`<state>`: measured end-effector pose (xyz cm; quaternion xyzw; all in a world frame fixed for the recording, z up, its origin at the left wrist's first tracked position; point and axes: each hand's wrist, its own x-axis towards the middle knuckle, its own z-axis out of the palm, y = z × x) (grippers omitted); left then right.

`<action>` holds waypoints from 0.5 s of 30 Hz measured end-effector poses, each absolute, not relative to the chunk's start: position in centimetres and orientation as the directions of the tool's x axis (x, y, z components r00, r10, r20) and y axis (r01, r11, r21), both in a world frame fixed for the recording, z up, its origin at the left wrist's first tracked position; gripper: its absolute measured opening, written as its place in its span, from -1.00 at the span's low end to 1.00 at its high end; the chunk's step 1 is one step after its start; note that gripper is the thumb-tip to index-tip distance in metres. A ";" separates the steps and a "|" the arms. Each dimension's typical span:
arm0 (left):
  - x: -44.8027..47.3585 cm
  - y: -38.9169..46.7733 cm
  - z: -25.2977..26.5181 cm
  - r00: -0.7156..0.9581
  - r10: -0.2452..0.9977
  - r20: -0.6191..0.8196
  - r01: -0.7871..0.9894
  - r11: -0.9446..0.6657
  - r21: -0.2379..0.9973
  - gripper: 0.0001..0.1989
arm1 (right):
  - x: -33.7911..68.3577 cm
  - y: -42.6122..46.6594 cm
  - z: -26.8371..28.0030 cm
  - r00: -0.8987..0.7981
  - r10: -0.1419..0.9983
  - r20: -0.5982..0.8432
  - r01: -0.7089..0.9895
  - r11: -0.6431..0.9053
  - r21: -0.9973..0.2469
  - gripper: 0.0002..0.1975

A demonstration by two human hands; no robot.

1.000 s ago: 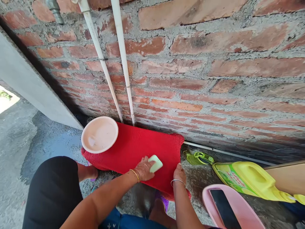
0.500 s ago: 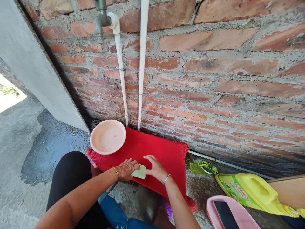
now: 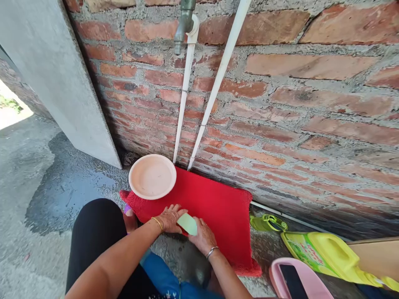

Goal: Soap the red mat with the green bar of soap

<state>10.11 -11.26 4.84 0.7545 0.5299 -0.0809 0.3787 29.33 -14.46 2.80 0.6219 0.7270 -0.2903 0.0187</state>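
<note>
A red mat or cloth [image 3: 215, 199] with shaggy edges lies below both hands. My right hand [image 3: 203, 238] is closed around the right end of a pale green flat block [image 3: 187, 224]; I cannot make out whether it is a brush or a bar of soap. On the block's left side, my left hand [image 3: 170, 218] rests at the mat's near edge, its fingers stretched out and close against the block. A pale pink basin [image 3: 152, 176] stands on the mat's left end, with a little dark debris inside.
A brick wall [image 3: 264, 95] rises behind the mat, with white pipes [image 3: 183, 104] and a tap [image 3: 183, 25]. A grey slab [image 3: 62, 83] leans at left beside wet concrete. At right are a yellow jug [image 3: 324, 253], a green sandal [image 3: 264, 223] and a phone [image 3: 294, 280] on pink plastic.
My right hand has come in from the right and closed on the green block. The left hand's fingers have loosened from it. The view has shifted and tilted slightly.
</note>
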 end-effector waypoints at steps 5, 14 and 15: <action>7.6 -10.9 3.5 0.051 0.848 -0.528 0.965 0.096 0.246 -0.36 | 29.6 -14.7 2.3 0.096 0.935 -0.343 0.931 -0.206 -0.301 -0.38; 6.1 -8.8 1.9 -0.080 0.776 -0.626 0.973 0.197 0.121 -0.23 | 28.6 -16.1 1.4 0.197 0.888 -0.415 0.893 -0.338 -0.298 -0.36; 6.1 -8.5 1.8 -0.079 0.768 -0.636 0.973 0.198 0.118 -0.19 | 30.2 -16.5 1.1 0.259 0.865 -0.429 0.869 -0.403 -0.287 -0.37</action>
